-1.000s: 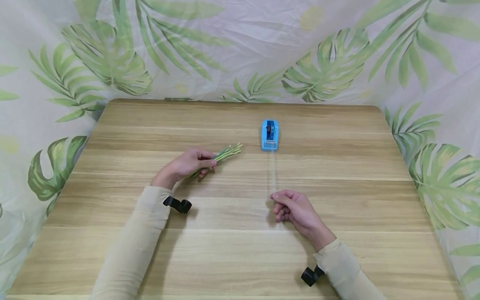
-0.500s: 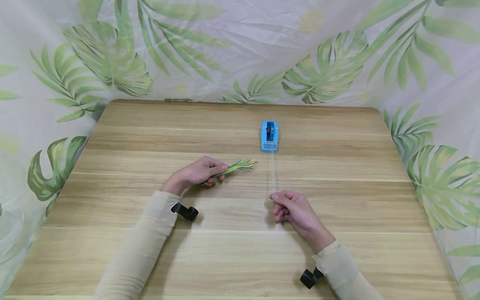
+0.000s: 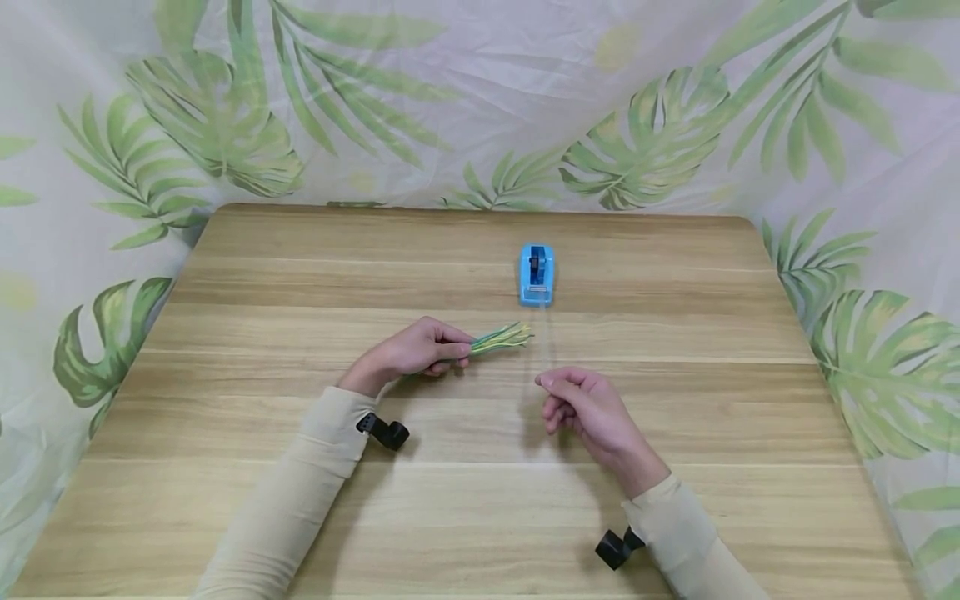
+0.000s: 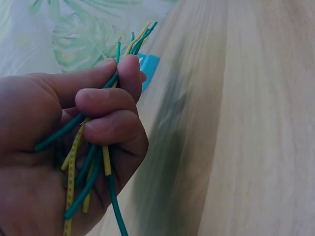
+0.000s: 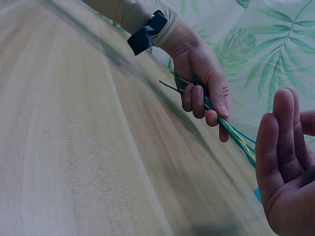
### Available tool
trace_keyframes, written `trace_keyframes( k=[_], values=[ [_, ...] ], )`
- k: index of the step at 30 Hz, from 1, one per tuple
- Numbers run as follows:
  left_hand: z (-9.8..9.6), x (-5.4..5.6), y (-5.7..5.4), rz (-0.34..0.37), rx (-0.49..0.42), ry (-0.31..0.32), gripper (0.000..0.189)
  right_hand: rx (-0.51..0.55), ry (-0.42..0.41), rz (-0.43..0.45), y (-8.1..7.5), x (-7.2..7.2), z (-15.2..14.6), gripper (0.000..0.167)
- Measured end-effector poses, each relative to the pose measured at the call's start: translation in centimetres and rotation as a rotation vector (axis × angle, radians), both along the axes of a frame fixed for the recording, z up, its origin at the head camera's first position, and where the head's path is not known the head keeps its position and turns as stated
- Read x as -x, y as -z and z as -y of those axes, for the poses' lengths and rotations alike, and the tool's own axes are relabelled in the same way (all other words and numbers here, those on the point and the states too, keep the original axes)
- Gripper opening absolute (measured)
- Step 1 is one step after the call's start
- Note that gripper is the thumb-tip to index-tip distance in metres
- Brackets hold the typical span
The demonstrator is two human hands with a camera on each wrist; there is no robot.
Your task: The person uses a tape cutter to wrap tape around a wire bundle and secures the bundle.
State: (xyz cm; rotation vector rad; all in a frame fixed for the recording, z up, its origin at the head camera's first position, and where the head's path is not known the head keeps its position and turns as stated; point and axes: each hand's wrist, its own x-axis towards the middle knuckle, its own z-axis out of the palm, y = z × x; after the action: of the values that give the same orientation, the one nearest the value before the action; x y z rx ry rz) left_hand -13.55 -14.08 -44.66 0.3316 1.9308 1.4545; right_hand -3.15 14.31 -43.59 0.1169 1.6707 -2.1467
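My left hand (image 3: 422, 347) grips a bundle of thin green and yellow wires (image 3: 501, 338) between thumb and fingers. Their loose ends fan out to the right, close beside a clear strip of tape (image 3: 547, 337). In the left wrist view the other wire ends (image 4: 91, 177) stick out below the curled fingers, across the palm. The tape runs from a blue tape dispenser (image 3: 536, 275) toward me, and my right hand (image 3: 592, 412) pinches its free end between thumb and forefinger. The right wrist view shows the right hand's other fingers (image 5: 283, 142), but the tape does not show there.
The wood-grain table (image 3: 465, 525) has rounded far corners. Behind it and at both sides hangs a pale cloth (image 3: 495, 100) printed with green leaves. A black wrist camera (image 3: 388, 432) juts from the left sleeve, another camera (image 3: 617, 548) from the right one.
My left hand has moved right and a little toward me, bringing the wire ends close to the tape. My right hand, still pinching the tape, has shifted slightly toward the dispenser.
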Motion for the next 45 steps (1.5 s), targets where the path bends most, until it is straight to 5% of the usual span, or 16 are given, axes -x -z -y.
trace_keyframes(
  k=[14,32,45],
  values=[
    [-1.4,-0.4,-0.1,-0.008,0.008,0.000,0.024,0.000,0.008,-0.056,-2.6,0.8,-0.2,0.014],
    [-3.0,-0.8,0.6,-0.033,-0.058,0.187,0.023,0.022,0.052,-0.177,-5.1,3.2,-0.2,0.012],
    [-5.1,-1.1,0.6,-0.023,-0.062,0.209,0.029,0.008,0.075,-0.209,-7.6,6.5,-0.2,0.012]
  ],
)
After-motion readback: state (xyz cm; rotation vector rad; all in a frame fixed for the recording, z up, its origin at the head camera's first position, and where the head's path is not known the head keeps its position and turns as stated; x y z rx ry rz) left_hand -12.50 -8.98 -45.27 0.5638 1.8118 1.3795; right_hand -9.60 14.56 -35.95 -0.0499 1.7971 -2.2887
